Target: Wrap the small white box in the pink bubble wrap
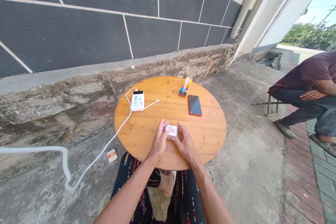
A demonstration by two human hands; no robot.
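A small clear plastic box with a white and red printed face (pixel 172 130) lies between my hands, low over the near middle of the round wooden table (pixel 207 136). My left hand (pixel 159 140) holds its left side, thumb and fingers curved against the edge. From the right, my right hand (pixel 186 142) closes round the other side, its thumb at the near right corner. What is inside the box is too small to make out.
Beyond my hands lie a white power bank (pixel 138 101) with a white cable (pixel 110 140), a red-edged phone (pixel 194 105) and a tape dispenser (pixel 185 86). A small red-and-white box (pixel 112 155) is on the ground. At right sits another person (pixel 309 84). A dark wall (pixel 91 35) stands behind.
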